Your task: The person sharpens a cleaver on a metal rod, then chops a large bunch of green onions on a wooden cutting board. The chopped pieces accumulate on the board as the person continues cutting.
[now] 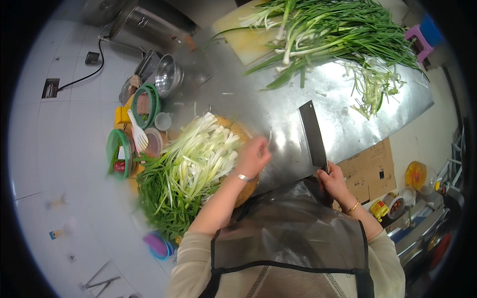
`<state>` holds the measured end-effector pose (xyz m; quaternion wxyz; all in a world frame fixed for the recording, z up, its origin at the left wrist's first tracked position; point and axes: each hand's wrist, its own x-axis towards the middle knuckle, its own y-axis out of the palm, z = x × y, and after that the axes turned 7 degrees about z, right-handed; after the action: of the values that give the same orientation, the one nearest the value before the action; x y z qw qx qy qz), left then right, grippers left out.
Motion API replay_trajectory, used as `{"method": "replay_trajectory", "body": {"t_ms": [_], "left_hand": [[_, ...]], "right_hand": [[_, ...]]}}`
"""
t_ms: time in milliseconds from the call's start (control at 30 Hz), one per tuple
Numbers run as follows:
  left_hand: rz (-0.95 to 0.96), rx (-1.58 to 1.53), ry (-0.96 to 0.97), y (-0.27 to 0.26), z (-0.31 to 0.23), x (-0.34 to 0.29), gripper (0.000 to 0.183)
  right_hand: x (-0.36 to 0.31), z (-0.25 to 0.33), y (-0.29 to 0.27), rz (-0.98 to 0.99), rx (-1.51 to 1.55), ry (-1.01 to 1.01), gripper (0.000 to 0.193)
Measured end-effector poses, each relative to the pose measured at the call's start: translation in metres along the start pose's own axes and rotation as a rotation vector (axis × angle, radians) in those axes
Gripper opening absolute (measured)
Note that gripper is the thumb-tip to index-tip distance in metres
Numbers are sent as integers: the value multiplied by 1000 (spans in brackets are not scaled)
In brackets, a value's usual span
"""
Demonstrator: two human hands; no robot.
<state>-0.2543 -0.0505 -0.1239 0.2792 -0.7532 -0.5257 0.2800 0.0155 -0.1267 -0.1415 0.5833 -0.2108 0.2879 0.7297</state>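
My right hand [334,183] is wrapped round the handle of a cleaver [313,134], whose broad dark blade points away over the metal table. My left hand [253,155], slightly blurred, has its fingers curled in just right of a big heap of cut green onions [198,154]. A thin pale strip shows by its fingertips; whether it is pinched there is unclear. The heap lies on a round wooden chopping board [238,128], white stalks toward the table's middle and green leaves toward me at the left.
Whole green onions [343,35] cover the far right, partly over a yellowish cutting board [238,42]. Trimmings [375,89] lie nearer. Steel bowls [168,75], green-rimmed tubs [119,154] and a white slotted spatula [139,136] line the left. Flattened cardboard [370,171] is at right.
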Motion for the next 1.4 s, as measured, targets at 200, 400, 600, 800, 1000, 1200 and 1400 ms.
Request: {"method": "replay_trajectory", "body": {"t_ms": [200,400,600,800,1000,1200,1400], "left_hand": [[-130,589,-242,-87,11,-103,30],[-215,705,-108,-76,8,-105,57],[-17,936,-53,-14,29,-17,35],[91,967,-51,-3,50,-5,14],[-220,283,73,-49,40,-26,6],[-528,-574,32,-127,61,-92,2],[-757,-675,-306,-152,101,-162,9]], "right_hand": [[22,9,4,149,-53,-19,8],[33,15,38,266,-66,-1,10],[18,17,60,225,-106,-48,9],[-7,12,68,77,-88,-45,11],[-17,7,79,26,-103,-63,12],[-10,11,101,156,-30,-66,11],[-9,15,116,224,-86,-70,10]]}}
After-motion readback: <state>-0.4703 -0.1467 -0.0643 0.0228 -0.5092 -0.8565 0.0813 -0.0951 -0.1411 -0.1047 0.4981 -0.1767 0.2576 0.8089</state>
